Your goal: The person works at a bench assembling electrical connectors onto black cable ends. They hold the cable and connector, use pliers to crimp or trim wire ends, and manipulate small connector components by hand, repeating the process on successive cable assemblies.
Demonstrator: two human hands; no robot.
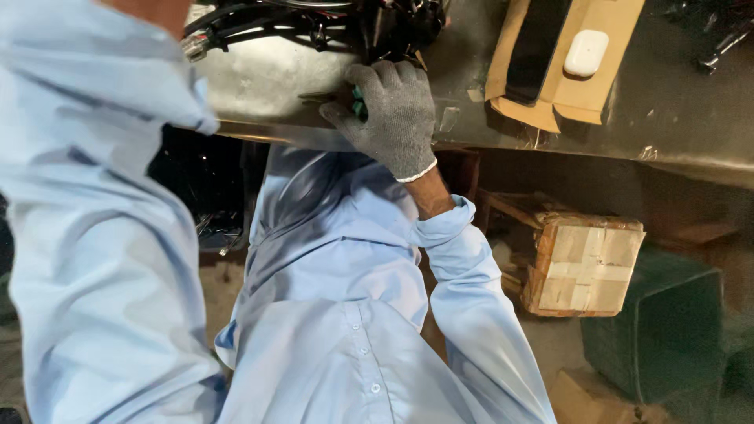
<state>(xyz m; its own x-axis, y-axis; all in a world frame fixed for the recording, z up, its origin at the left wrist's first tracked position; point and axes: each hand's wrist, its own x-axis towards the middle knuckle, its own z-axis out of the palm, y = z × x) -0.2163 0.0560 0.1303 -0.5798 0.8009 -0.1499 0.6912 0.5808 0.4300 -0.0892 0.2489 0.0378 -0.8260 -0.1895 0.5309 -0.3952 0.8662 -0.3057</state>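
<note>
Head view looks down on a person in a light blue button shirt standing at the edge of a grey metal workbench; the right hand, in a grey knit glove, rests on the bench edge with its fingers curled down around a green-handled tool, of which only a sliver of handle shows between thumb and fingers, so the kind of tool cannot be told; just above the knuckles sits a tangle of black cables and dark parts; the left sleeve fills the left side of the frame, and the left hand itself is out of sight above the top edge; further right on the bench lies a piece of brown cardboard with 1 small white rounded case on it; below the bench, on the floor, stands a taped cardboard box beside a dark green bin.
</note>
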